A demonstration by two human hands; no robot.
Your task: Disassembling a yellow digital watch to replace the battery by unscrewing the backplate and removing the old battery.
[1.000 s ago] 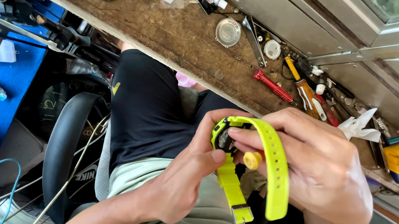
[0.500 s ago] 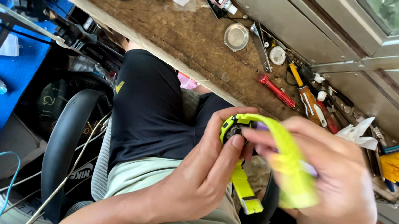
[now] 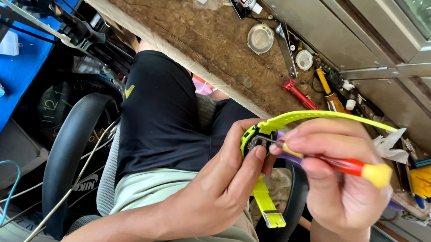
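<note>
**Neon-yellow watch under the screwdriver**

Yellow-green plastic fills the centre of the frame: the left hand [image 3: 219, 190] is wrapped around the case of a wristwatch [image 3: 257, 137], thumb pressed at its edge, while the right hand [image 3: 339, 175] is clamped on a small screwdriver [image 3: 348, 166] with a red shaft and yellow cap, its thin metal tip set against the back of the case. The two hands sit close together, just right of centre, held above the person's lap.

The watch is a chunky sport model. One strap arcs up and to the right over the right hand's knuckles; the other hangs down toward the lower centre, ending in a buckle. The case back shows as dull metal, though its details are too small to read.

The likely hazard is a slip: with the watch held in mid-air and not braced, the tip could skid off and scratch the case or jab the left thumb beside it, and any small part freed could drop into the lap.

Beyond the hands, a worn wooden workbench [image 3: 202, 35] runs across the upper frame, strewn with a round metal lid [image 3: 261, 38], tweezers [image 3: 287, 50] and a red-handled tool [image 3: 298, 94].
</note>
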